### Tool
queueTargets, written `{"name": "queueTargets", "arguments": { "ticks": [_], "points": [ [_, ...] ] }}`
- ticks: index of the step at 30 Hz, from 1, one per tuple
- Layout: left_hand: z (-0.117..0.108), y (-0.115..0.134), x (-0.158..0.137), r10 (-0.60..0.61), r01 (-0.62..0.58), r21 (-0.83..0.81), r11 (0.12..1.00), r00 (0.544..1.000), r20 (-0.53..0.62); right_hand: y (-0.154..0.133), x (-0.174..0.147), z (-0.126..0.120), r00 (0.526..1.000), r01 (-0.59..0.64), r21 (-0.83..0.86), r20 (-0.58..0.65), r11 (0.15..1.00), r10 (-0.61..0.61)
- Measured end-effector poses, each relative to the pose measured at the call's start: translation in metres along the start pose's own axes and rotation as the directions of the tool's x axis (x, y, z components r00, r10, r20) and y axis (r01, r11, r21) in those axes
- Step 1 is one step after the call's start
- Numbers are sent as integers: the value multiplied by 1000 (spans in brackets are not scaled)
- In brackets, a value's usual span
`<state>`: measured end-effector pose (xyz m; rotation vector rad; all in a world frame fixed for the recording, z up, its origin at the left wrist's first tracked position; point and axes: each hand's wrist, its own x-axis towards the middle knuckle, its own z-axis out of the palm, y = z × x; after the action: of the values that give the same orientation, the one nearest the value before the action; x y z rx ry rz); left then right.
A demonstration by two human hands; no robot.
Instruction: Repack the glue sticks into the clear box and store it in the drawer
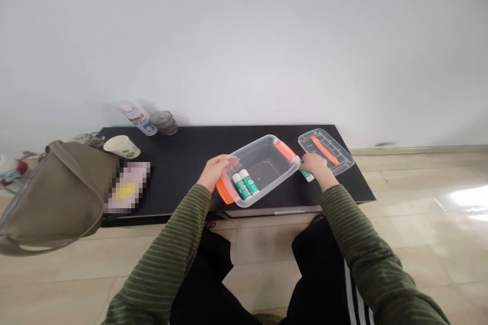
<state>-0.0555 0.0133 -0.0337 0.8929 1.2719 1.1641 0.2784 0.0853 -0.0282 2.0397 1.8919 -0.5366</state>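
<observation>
A clear plastic box (263,162) with orange clip handles sits lidless on the black cabinet top. My left hand (215,170) is closed on its left rim, thumb over the edge. Two green glue sticks with white caps, one glue stick (249,183) beside the other, lie inside at the left end. To the right of the box, my right hand (314,164) is closed around another green-and-white glue stick (306,175), partly hidden by the fingers. Just beyond that hand rests the clear lid (339,155) with an orange handle.
A brown bag (57,198) hangs over the left end of the cabinet (198,144). Near it are a paper cup (122,147), a blurred-out pink item (127,188), a spray can (139,118) and a dark glass (164,123). The white wall stands directly behind.
</observation>
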Motion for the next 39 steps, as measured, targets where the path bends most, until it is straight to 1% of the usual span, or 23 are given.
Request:
{"name": "queueTargets", "arguments": {
  "ticks": [3, 6, 8, 9, 10, 11, 13, 14, 15, 16, 17, 18, 19, 20, 22, 24, 26, 28, 29, 31, 35, 39],
  "points": [
    [0, 1, 0, -7, 7, -10, 1000, 1000, 2, -3, -1, 0, 1000, -10, 8, -6, 1000, 10],
    [0, 1, 0, -13, 13, 3, 1000, 1000, 0, -3, -4, -6, 998, -24, 47, -57, 999, 27],
    [0, 1, 0, -14, 15, 11, 1000, 1000, -3, 0, -9, -14, 988, -40, 97, -143, 994, 54],
    [0, 1, 0, -13, 13, 11, 1000, 1000, -5, 1, -14, -20, 974, -45, 134, -216, 990, 74],
    [0, 1, 0, -10, 10, 8, 1000, 1000, -7, 1, -19, -25, 947, -40, 180, -308, 983, 95],
    [1, 0, 0, -8, 8, 4, 1000, 1000, -9, 0, -26, -31, 902, -13, 230, -417, 973, 111],
    [2, 0, 0, -4, 4, -2, 1000, 1000, -11, -7, -44, -42, 768, 116, 299, -632, 947, 106],
    [2, 0, 0, -3, 3, -3, 1000, 1000, -10, -13, -54, -46, 697, 202, 306, -712, 931, 83],
    [3, 0, 0, -3, 2, -6, 1000, 1000, -8, -21, -63, -49, 640, 288, 294, -767, 911, 45],
    [3, 1, 1, -2, 2, -8, 1000, 1000, -5, -30, -72, -51, 607, 364, 271, -794, 891, -6],
    [4, 1, 1, -1, 1, -10, 1000, 1000, -2, -41, -80, -50, 598, 427, 247, -798, 870, -67],
    [4, 1, 2, -1, 1, -13, 1000, 1000, -1, -52, -86, -48, 608, 475, 224, -782, 851, -133],
    [4, 2, 2, -2, 2, -13, 1000, 1000, 0, -64, -89, -45, 629, 507, 202, -751, 838, -200],
    [5, 2, 3, -4, 4, -12, 1000, 1000, -3, -75, -91, -40, 657, 523, 179, -708, 833, -261],
    [5, 2, 4, -6, 6, -3, 1000, 1000, -11, -96, -90, -29, 724, 512, 128, -596, 849, -347],
    [6, 2, 5, -2, 2, 3, 1000, 1000, -18, -111, -84, -19, 798, 465, 76, -468, 882, -380],
    [7, 3, 4, 3, -3, 3, 1000, 1000, -19, -120, -77, -12, 867, 407, 29, -327, 913, -376],
    [7, 3, 3, 6, -6, 1, 1000, 1000, -10, -124, -70, -9, 910, 372, -19, -190, 928, -369],
    [7, 3, 3, 7, -7, -1, 1000, 1000, -4, -125, -67, -8, 921, 365, -40, -129, 930, -367],
    [7, 2, 2, 11, -11, -3, 1000, 1000, 9, -125, -63, -7, 927, 369, -69, -44, 927, -373],
    [6, 0, 3, 19, -19, 3, 1000, 1000, 16, -126, -61, -7, 926, 377, -88, 42, 922, -375],
    [5, -2, 5, 16, -16, 13, 1000, 1000, 13, -125, -65, -8, 898, 436, -109, 110, 893, -425]
  ]
}}
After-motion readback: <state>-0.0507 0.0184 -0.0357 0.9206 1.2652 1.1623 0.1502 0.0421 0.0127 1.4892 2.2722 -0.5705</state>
